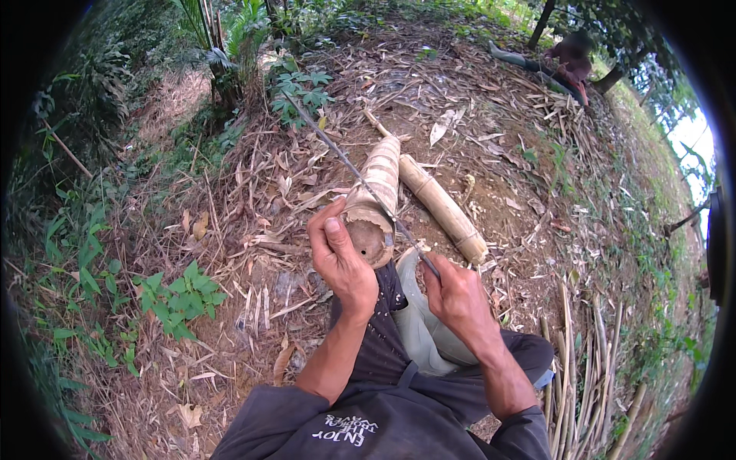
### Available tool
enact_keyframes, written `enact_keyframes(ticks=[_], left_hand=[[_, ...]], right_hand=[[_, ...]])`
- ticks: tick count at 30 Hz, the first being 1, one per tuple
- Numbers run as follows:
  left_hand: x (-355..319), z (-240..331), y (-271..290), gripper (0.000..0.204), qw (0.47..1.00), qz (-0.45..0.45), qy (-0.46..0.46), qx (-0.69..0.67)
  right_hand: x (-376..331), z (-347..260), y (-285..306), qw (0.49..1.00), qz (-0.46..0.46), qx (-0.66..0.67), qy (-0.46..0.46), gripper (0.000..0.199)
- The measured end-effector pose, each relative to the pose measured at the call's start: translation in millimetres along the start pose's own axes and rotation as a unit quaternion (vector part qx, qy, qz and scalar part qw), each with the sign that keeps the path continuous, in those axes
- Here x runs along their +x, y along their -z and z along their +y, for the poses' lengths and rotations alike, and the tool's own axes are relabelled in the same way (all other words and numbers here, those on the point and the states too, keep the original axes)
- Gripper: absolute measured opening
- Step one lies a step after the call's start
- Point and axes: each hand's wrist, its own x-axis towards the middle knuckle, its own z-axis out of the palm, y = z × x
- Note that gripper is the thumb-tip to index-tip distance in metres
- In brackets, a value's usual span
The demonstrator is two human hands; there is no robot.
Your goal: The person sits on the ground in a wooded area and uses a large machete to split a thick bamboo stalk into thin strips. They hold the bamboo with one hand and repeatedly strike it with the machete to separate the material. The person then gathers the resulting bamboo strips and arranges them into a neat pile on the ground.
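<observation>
A tapered, ringed bamboo stump points away from me, its rough cut end facing me with a small dark hole in it. My left hand is closed on its near left side, thumb up by the rim. In my right hand is the handle of a long knife, gripped in closed fingers. Its dark narrow blade slants up and left across the top of the stump, close to the cut edge. Pale chips speckle my trousers below. The fingertips of my left hand are partly hidden behind the stump.
Right of the stump, a thick bamboo section lies on leaf-littered ground. Long thin bamboo poles lie at the lower right. Green plants grow at left. Another person sits far off at the upper right, near split bamboo strips.
</observation>
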Motion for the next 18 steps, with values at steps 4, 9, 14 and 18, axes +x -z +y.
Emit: enact_keyframes(ticks=[4,9,14,18], left_hand=[[-2,-4,8,0.041,1.000,0.001,-0.003,0.001],[2,7,12,0.039,0.999,-0.007,-0.014,0.041],[2,-3,15,0.042,1.000,-0.010,-0.013,0.015],[3,-2,16,0.041,1.000,-0.009,-0.016,0.019]], right_hand=[[-4,-2,5,0.997,-0.029,0.040,-0.055,0.016],[3,-30,13,0.995,0.005,0.089,0.041,0.020],[1,7,-5,0.998,-0.047,0.018,-0.024,0.018],[1,-19,5,0.996,-0.011,0.088,0.004,0.019]])
